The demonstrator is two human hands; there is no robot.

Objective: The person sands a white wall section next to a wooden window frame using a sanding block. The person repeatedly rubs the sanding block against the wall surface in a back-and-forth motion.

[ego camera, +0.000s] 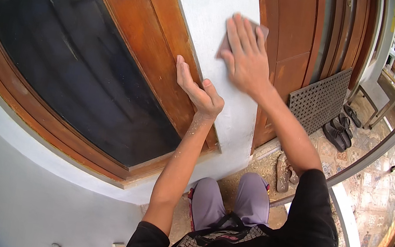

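My right hand (pixel 247 60) lies flat over a brownish sheet, apparently sandpaper (pixel 225 44), pressing it against the white wall strip (pixel 215 3). Edges of the sheet show beside the thumb and past the fingertips; the palm hides its middle. Lower and to the left, my left hand (pixel 203 95) is raised at the edge of the varnished wooden window frame (pixel 149 35). It holds nothing, with the thumb apart from the fingers. Whether it touches the frame or wall I cannot tell. Pale flecks of dust cling to the left wrist and forearm.
Dark window glass (pixel 85 80) fills the left side. Right of the wall strip stands a brown wooden door (pixel 296 23) with a perforated mat (pixel 319 99) leaning on it. Black sandals (pixel 337 135) and a brown pair (pixel 282 174) lie on the floor. A metal railing (pixel 369 155) curves along the right.
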